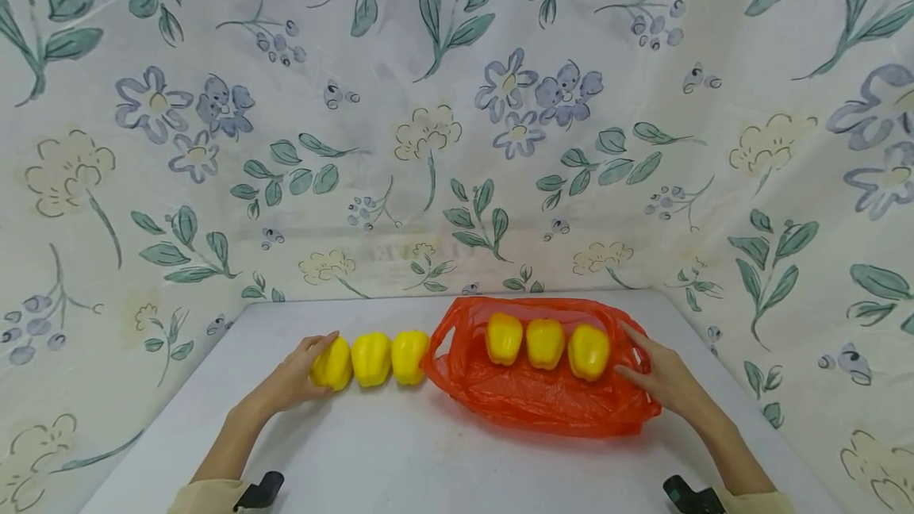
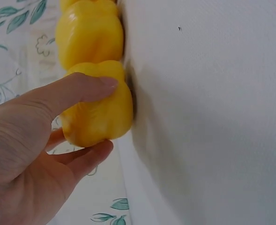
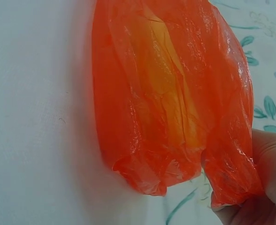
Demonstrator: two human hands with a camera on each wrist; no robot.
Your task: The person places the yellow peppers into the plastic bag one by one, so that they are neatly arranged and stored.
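Note:
My left hand (image 1: 291, 377) grips the leftmost yellow bell pepper (image 1: 333, 365), thumb on one side and fingers on the other in the left wrist view. That pepper stands at the end of a row, beside a second pepper (image 1: 371, 359) and a third (image 1: 410, 357). A red plastic bag (image 1: 528, 404) lies spread with its mouth open on the right. Three more yellow peppers (image 1: 546, 344) sit in the bag in a line. My right hand (image 1: 664, 375) holds the bag's right edge, its handle bunched between thumb and fingers in the right wrist view.
All of this is on a white table (image 1: 443, 466). Behind and around it hangs a floral-print cloth (image 1: 428, 244). The bag's left handle lies against the third pepper of the row. Dark wrist devices (image 1: 260, 492) sit by both sleeves.

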